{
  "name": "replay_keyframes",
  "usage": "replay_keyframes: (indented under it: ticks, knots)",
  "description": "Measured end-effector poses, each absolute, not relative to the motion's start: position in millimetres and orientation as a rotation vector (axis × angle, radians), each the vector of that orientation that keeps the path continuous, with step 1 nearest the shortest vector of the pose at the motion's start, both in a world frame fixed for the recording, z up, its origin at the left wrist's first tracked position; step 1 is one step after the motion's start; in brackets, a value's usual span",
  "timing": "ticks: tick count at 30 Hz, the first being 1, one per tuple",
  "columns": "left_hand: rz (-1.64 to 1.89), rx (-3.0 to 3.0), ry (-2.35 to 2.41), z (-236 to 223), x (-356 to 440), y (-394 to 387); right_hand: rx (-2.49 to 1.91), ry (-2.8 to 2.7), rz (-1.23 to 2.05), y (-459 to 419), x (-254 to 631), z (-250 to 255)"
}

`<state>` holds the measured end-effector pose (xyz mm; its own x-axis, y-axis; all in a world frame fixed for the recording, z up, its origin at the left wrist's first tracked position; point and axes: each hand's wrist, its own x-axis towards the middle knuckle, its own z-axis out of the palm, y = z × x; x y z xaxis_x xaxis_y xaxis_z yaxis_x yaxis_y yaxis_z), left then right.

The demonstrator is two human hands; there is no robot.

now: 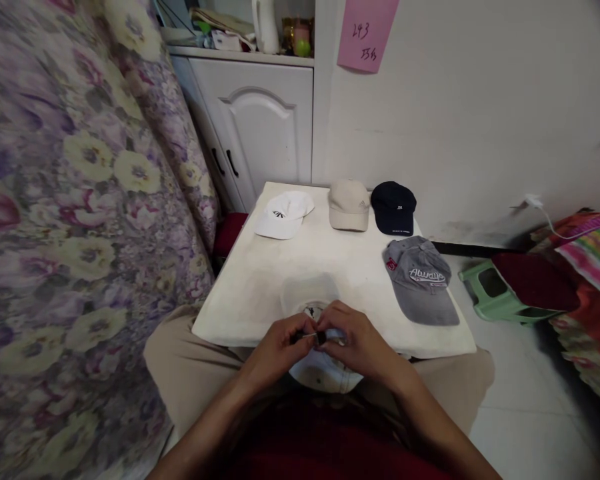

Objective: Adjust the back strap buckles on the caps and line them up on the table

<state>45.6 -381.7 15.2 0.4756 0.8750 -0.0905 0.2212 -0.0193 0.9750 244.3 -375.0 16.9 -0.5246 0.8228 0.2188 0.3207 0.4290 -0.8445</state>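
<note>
A pale cap lies at the table's near edge, its crown toward my body and its brim pointing away across the tabletop. Both of my hands are at the cap's opening, with fingertips close together. My left hand pinches one side of the cap's back strap. Closed around the other side is my right hand, by a small dark piece that looks like the strap's fastener. The fingers hide most of the strap, so whether it is fastened is hard to see.
On the white-covered table lie a white cap, a beige cap, a navy cap and a grey cap. A floral curtain hangs left. A green stool stands right, and a white cabinet behind.
</note>
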Motion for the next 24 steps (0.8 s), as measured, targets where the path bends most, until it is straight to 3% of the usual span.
replay_keyframes:
  ticks: [24]
  knots:
    - [0.647,1.510,1.035,3.8,40.4,-381.4,-1.113,-2.040,1.084,-372.7,247.7,14.6]
